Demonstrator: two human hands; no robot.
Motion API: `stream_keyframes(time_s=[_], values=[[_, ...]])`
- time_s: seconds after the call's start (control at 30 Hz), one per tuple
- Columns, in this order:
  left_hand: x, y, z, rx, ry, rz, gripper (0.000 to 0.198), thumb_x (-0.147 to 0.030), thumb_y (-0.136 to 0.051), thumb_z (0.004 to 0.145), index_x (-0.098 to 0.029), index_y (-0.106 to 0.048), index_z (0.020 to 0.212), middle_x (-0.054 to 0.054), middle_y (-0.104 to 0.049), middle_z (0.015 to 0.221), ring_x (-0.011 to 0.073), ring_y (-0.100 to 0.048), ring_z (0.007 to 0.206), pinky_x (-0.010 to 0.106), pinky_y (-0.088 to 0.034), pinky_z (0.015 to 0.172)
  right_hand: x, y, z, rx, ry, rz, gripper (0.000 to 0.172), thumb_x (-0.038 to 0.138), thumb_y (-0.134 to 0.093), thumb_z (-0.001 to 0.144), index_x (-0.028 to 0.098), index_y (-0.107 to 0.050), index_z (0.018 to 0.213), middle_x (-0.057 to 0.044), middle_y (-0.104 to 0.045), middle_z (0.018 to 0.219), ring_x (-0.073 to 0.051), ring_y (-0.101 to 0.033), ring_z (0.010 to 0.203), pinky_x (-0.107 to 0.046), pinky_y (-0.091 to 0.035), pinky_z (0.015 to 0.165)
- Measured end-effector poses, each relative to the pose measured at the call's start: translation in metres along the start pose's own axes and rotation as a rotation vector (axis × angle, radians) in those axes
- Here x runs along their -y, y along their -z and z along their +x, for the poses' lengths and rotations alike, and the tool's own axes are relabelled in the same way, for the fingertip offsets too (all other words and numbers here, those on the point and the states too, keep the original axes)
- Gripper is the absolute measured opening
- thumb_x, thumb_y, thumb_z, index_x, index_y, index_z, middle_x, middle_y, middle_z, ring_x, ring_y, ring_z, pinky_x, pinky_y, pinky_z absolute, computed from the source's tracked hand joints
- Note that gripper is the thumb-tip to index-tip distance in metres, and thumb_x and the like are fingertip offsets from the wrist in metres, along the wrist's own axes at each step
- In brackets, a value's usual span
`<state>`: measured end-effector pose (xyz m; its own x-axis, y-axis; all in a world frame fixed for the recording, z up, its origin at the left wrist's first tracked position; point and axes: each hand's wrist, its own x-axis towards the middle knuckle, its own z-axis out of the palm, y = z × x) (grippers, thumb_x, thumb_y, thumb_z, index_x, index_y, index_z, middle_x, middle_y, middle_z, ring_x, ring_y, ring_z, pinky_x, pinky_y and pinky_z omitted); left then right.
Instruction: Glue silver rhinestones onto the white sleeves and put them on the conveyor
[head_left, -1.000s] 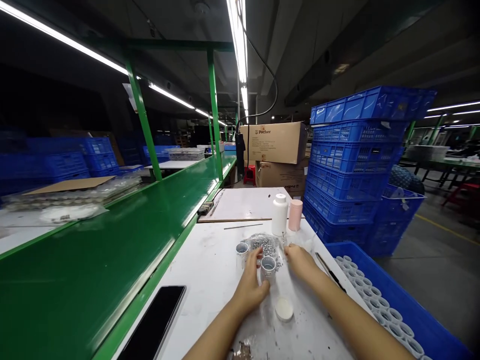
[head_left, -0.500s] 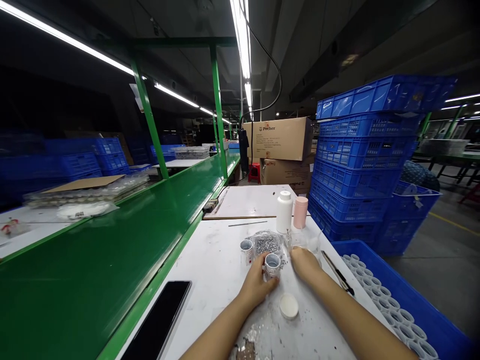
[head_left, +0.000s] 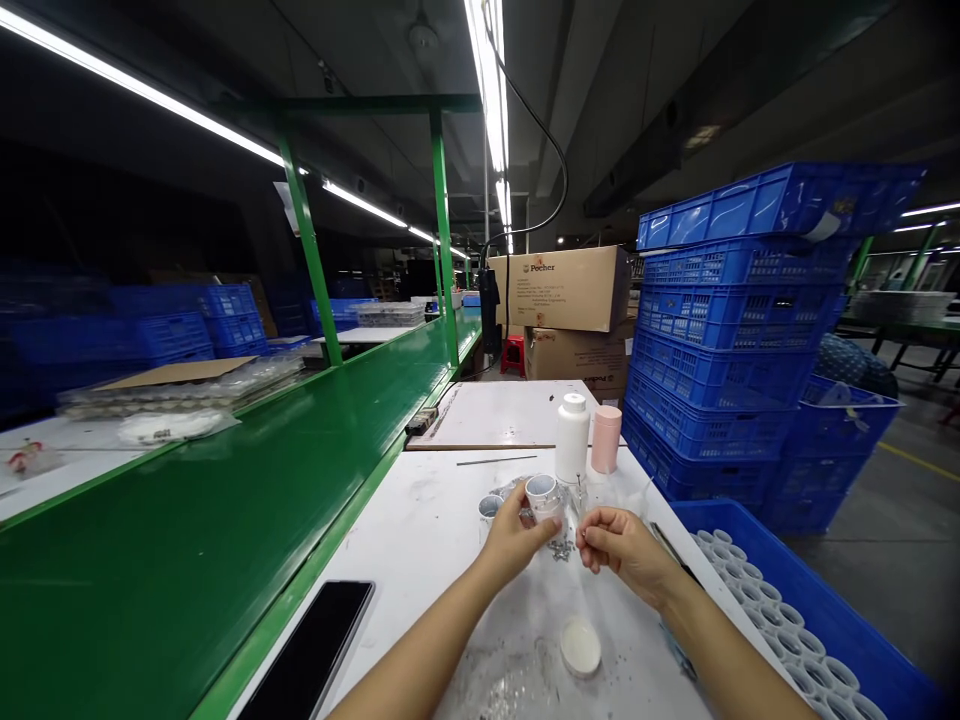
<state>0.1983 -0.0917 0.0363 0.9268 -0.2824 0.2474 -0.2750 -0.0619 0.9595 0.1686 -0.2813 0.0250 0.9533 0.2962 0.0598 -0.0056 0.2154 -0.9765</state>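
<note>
My left hand point(head_left: 504, 548) is wrapped round a small white open-topped cup point(head_left: 543, 496), held a little above the table, its mouth facing up. Close by on the right, my right hand point(head_left: 628, 552) is closed in a pinch; whatever is between its fingertips is too small to make out. Beneath and between the hands lie loose small metal parts point(head_left: 560, 549), partly hidden by the left hand and cup. A second white cup point(head_left: 490, 508) stands just left of my left hand. Nearer to me is a shallow round white dish point(head_left: 580, 646) holding something pale.
Behind the hands stand a white bottle point(head_left: 572, 440) and a pink container point(head_left: 606, 440). A thin rod point(head_left: 496, 461) lies farther left, a phone point(head_left: 311, 650) at the near left. A blue crate point(head_left: 832, 600) of white rings borders the right; a green conveyor point(head_left: 187, 560) runs along the left.
My left hand has lifted the cup slightly off the table area. My right hand has drawn back from beside the clear plastic, turned, and now pinches near the cup.
</note>
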Motion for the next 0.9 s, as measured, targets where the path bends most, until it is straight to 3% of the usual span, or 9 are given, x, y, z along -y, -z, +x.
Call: stream_keyframes(time_s=[0.13,0.37,0.53,0.67,0.77,0.9], values=[[0.006,-0.001,-0.009,0.011,0.004,-0.050,0.056,-0.035,-0.071,0.072,-0.017,-0.053,0.121,0.011,-0.062,0.115,0.0228,-0.060,0.101,0.033,-0.050,0.081,0.007,-0.004,-0.006,0.041,-0.019,0.280,0.035,0.037,-0.085,0.064,0.014,-0.059,0.071,-0.001,-0.063,0.065,-0.008,-0.054,0.049,-0.020,-0.039,0.047],[0.021,-0.009,-0.025,0.064,0.078,-0.036,0.054,-0.028,-0.074,0.067,-0.016,-0.057,0.117,0.010,-0.066,0.110,0.0236,-0.061,0.098,0.031,-0.049,0.075,0.007,-0.004,-0.006,0.094,0.000,0.283,0.034,0.037,-0.083,0.069,0.014,-0.057,0.068,0.000,-0.059,0.065,-0.007,-0.052,0.050,-0.020,-0.037,0.047],[0.028,-0.015,-0.022,0.066,0.106,-0.037,0.051,-0.026,-0.075,0.065,-0.015,-0.059,0.113,0.008,-0.066,0.103,0.0217,-0.060,0.096,0.027,-0.048,0.070,0.012,0.000,-0.012,0.015,0.054,-0.115,0.033,0.044,-0.073,0.077,0.015,-0.058,0.075,-0.003,-0.062,0.069,-0.012,-0.059,0.061,-0.026,-0.045,0.058],[0.034,-0.012,-0.017,0.064,0.126,-0.065,0.051,-0.027,-0.075,0.067,-0.015,-0.059,0.113,0.008,-0.066,0.102,0.0224,-0.060,0.096,0.029,-0.049,0.073,0.011,-0.001,-0.035,-0.132,0.088,-0.620,0.019,0.034,-0.057,0.087,0.018,-0.055,0.078,-0.002,-0.061,0.073,-0.015,-0.058,0.069,-0.028,-0.045,0.065],[0.036,-0.012,-0.015,0.044,0.115,-0.075,0.048,-0.027,-0.075,0.067,-0.014,-0.060,0.111,0.008,-0.066,0.101,0.0221,-0.060,0.096,0.032,-0.048,0.080,0.004,-0.008,-0.055,-0.057,0.190,-0.910,0.010,0.021,-0.050,0.088,0.018,-0.056,0.079,-0.005,-0.062,0.090,-0.017,-0.058,0.084,-0.030,-0.046,0.073],[0.039,-0.015,-0.016,0.038,0.088,-0.074,0.044,-0.024,-0.077,0.064,-0.015,-0.062,0.105,0.005,-0.068,0.094,0.0199,-0.061,0.089,0.032,-0.047,0.082,-0.009,-0.017,-0.066,0.111,0.257,-1.000,0.011,0.014,-0.049,0.086,0.019,-0.057,0.080,-0.007,-0.059,0.102,-0.019,-0.057,0.096,-0.034,-0.045,0.087]])
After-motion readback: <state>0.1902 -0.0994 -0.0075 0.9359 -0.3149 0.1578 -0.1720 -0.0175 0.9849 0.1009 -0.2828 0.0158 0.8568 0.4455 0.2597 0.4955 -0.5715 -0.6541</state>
